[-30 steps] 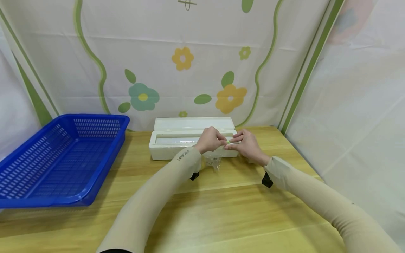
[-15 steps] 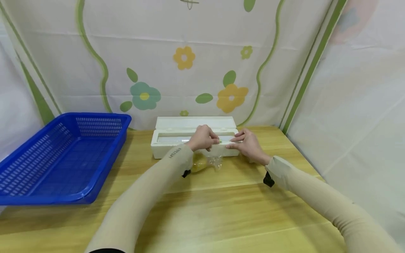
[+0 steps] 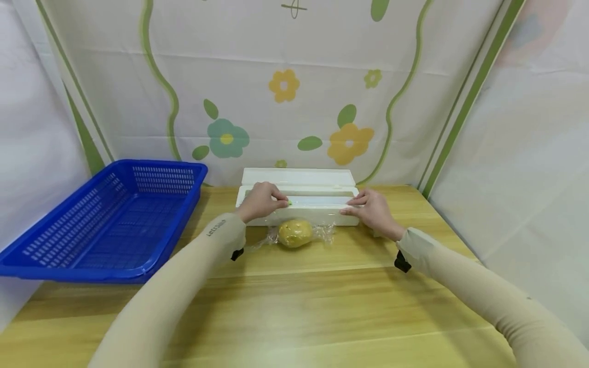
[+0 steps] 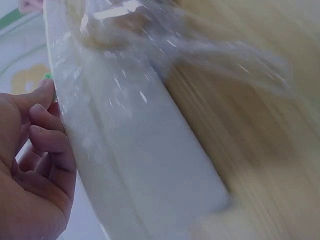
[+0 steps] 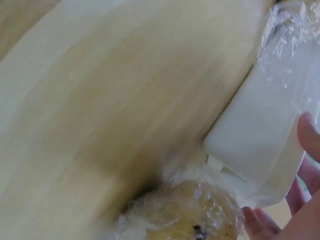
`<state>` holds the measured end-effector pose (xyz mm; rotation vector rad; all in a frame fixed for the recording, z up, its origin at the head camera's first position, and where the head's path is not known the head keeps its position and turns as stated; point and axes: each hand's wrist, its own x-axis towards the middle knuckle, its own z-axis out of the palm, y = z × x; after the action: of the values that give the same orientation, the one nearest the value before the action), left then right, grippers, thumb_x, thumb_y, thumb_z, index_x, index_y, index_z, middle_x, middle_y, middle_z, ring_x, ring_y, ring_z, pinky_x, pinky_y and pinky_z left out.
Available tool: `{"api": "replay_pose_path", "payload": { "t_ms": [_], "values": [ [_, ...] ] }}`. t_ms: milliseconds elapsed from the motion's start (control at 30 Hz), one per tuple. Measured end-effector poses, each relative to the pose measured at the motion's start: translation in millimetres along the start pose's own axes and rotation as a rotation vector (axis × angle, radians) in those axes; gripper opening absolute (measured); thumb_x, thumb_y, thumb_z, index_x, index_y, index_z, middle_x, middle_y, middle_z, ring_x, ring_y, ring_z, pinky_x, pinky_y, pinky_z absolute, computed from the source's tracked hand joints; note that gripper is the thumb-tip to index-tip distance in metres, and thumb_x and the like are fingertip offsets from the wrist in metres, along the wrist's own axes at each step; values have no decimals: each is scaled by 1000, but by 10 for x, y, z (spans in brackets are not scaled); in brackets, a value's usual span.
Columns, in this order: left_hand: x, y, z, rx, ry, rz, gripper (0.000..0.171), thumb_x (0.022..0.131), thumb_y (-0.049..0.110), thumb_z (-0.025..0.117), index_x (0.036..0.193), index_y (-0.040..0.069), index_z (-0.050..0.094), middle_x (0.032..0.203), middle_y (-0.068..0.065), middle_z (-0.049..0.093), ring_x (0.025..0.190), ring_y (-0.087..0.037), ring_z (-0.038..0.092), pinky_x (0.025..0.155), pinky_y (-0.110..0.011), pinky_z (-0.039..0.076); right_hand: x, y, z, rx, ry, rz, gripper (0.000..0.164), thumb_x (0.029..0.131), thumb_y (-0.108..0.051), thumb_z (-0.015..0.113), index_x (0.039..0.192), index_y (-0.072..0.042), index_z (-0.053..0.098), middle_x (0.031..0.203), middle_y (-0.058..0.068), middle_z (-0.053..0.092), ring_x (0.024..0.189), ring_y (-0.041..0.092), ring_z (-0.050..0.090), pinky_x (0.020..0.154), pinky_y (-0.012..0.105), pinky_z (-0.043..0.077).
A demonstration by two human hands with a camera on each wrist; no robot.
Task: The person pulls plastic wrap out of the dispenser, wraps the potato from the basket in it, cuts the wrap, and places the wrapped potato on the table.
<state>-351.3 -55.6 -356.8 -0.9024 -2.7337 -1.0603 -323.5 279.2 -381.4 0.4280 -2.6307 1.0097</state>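
A white cling film dispenser (image 3: 317,213) stands at the back of the table with its lid (image 3: 299,177) raised. At the box's front rim, my left hand (image 3: 262,200) pinches a small green slide cutter (image 3: 290,203), left of the middle. My right hand (image 3: 374,210) grips the front wall near the right end, thumb outside. A potato (image 3: 295,233) wrapped in cling film lies in front of the box, loose film spreading to both sides. In the right wrist view, another film-wrapped potato (image 5: 190,215) sits by the box's right end, mostly hidden by my hand in the head view.
To the left is a large blue plastic basket (image 3: 133,220) with perforated walls. A flowered curtain (image 3: 322,92) hangs right behind the dispenser. The wooden table (image 3: 294,306) stretches toward me under both forearms.
My left hand has slid leftward along the box's rim with the cutter, uncovering the wrapped potato in front. My right hand stays at the right end. The head view has shifted slightly left.
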Motion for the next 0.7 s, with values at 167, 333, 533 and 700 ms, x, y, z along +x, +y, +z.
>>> {"api": "replay_pose_path", "payload": {
  "t_ms": [167,333,533,700],
  "values": [
    [-157,-77,-125,-22,37,0,15,91,17,73,100,6,79,97,-4,71,91,-22,64,83,-40,50,-2,-21,25,-75,21,-80,33,77,-28,86,96,-4,78,92,6,68,70,20,54,63,35,45],
    [-198,-108,-131,-19,40,-3,16,91,18,73,102,6,78,97,-2,71,92,-21,62,85,-40,49,-31,-4,38,-103,28,-112,29,79,-27,85,95,-4,79,93,6,70,73,19,58,66,36,47],
    [-226,-174,-192,-6,43,-10,15,91,16,74,101,6,78,96,-3,71,94,-22,62,89,-41,47,-19,-12,31,-127,37,-130,28,78,-27,85,93,-5,79,90,5,70,73,19,59,66,37,47],
    [-263,-229,-254,9,62,13,13,89,14,75,98,5,79,95,-4,71,92,-23,63,85,-42,50,1,-30,35,-124,31,-131,28,78,-27,86,93,-4,79,90,6,70,71,18,58,64,36,47]
  ]
}}
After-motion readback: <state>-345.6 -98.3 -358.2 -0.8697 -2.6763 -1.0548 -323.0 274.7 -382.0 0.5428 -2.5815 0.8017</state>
